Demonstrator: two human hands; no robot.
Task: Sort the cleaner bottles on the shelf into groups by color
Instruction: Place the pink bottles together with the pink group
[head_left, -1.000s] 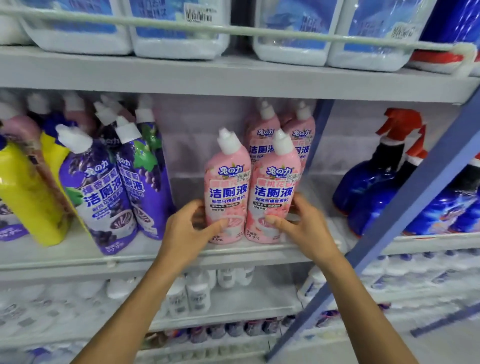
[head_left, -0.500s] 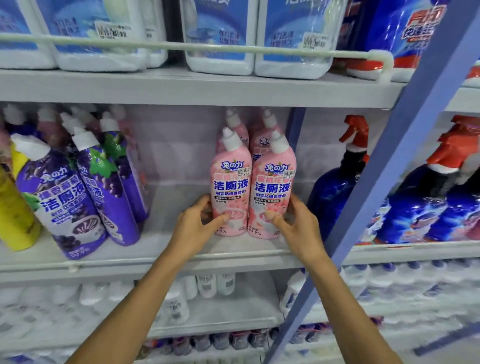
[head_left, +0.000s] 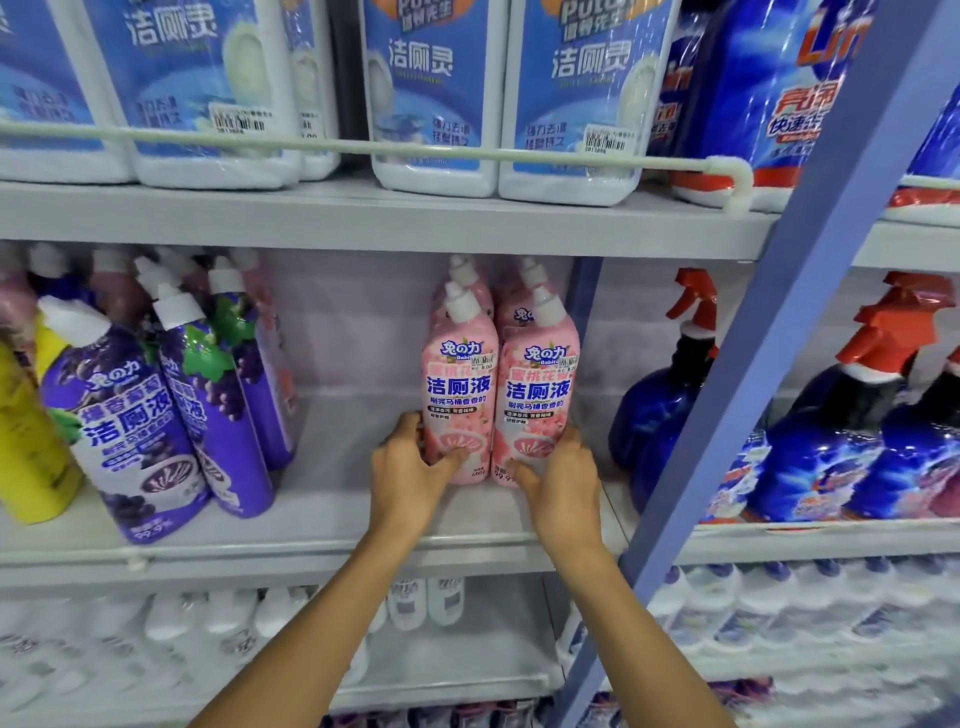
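The left hand (head_left: 405, 475) curled its grip round the base of the left pink bottle (head_left: 460, 395), thumb across the label; the right hand (head_left: 563, 488) likewise closed on the right pink bottle (head_left: 537, 402). Both bottles were glossy shrink-wrapped plastic with tapering white nozzle caps, standing upright and touching on the grey shelf (head_left: 311, 525), more pink ones behind them. The purple bottles (head_left: 171, 415) leaned well apart at left. Since half a second before, the pair sat farther back on the shelf
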